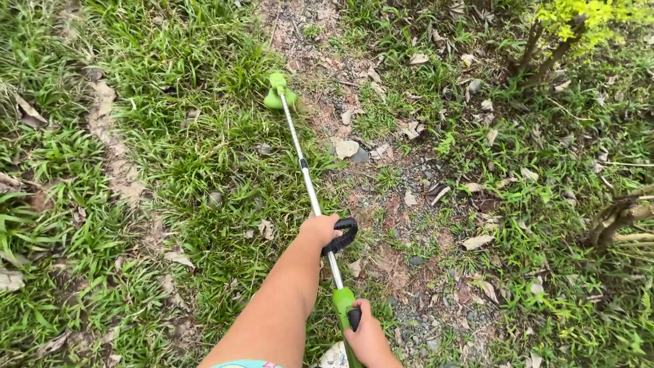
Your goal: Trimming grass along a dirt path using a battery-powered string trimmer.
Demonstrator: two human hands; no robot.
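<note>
Left hand (319, 230) was closed around the black loop handle (344, 235) of a green cordless string trimmer (310, 184), fingers wrapped over the loop from the left side. Right hand (368, 334) gripped the green rear grip (344, 303) near the bottom edge of the frame, fingers curled tight on it (thumb seemed to sit by the black trigger, hard to tell for sure). The silver shaft (300, 153) ran from the hands away toward the far centre, ending in the green cutting head (278, 95), which sat low at the border between the grass patch (191, 136) on the left and the bare gravel strip (395, 204) on the right.

Judgement: to do this cut well, the head needed to stay level and just above the soil, swept into the grass side rather than over the gravel, since stones and dry leaves (347, 146) close to the head's right could be thrown. Both grips looked firm enough. The shrub stems (545, 48) at far right and the woody stump (616, 218) at right were well apart from the head.
</note>
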